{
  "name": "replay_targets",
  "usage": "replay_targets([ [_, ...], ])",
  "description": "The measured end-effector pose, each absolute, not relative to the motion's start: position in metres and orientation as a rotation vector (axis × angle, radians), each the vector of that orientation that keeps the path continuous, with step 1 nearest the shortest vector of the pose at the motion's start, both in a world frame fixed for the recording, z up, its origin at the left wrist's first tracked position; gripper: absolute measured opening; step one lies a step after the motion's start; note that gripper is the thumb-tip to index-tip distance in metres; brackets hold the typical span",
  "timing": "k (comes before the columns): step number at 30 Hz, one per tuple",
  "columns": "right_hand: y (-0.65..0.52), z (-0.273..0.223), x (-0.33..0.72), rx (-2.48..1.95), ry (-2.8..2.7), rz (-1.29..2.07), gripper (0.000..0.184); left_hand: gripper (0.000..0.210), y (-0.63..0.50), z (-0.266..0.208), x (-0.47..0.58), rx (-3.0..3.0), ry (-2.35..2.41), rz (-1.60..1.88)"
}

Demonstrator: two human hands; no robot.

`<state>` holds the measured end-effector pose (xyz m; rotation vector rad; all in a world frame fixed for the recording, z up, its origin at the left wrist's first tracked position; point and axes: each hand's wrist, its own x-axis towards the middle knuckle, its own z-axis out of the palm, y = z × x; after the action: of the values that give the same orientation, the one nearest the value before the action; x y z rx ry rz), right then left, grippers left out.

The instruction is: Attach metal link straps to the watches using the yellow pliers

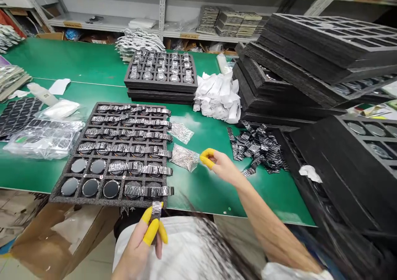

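Observation:
My left hand (pixel 148 232), in yellow finger cots, is closed on a black metal watch band (pixel 156 209) below the front edge of the foam tray. My right hand (pixel 217 162), also in yellow cots, pinches what looks like a thin metal pin beside an open-looking plastic bag of pins (pixel 185 157). A second bag of pins (pixel 180 132) lies behind it. In the black foam tray (pixel 105 199), several watches have bands lying across them. Bare round watch faces (pixel 90 187) fill the front-left compartments. Loose black bands (pixel 259 147) are heaped right of my right hand.
Behind the tray stand stacked foam trays of watches (pixel 161 83) and a pile of white wrappings (pixel 218 97). Tall foam stacks (pixel 310 52) crowd the right side. Plastic-wrapped sheets (pixel 43 137) lie left on the green table (pixel 96 61). A cardboard box (pixel 40 247) sits below.

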<state>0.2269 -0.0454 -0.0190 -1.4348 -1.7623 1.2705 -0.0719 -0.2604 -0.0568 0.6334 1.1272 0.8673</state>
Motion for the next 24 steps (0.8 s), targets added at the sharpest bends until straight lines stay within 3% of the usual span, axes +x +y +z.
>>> replay_targets([
  [5,-0.113,-0.022,0.184,-0.952,-1.442,1.589,0.024,0.048,-0.233,-0.032,-0.044,0.519,0.928,0.987],
  [10,-0.158,-0.04,0.136,-0.763,-1.464,1.168,0.008,0.041,-0.219,-0.022,-0.034,0.375,0.856,0.994],
  [13,-0.167,-0.046,0.122,-0.729,-1.441,0.912,0.018,0.034,-0.222,-0.024,-0.031,0.302,0.755,0.985],
  [20,-0.18,-0.055,0.121,-0.761,-1.387,0.817,0.02,0.024,-0.228,-0.021,-0.025,0.252,0.604,0.963],
  [24,-0.186,-0.061,0.123,-0.863,-1.344,0.823,0.01,0.024,-0.228,-0.02,-0.023,0.225,0.588,0.936],
])
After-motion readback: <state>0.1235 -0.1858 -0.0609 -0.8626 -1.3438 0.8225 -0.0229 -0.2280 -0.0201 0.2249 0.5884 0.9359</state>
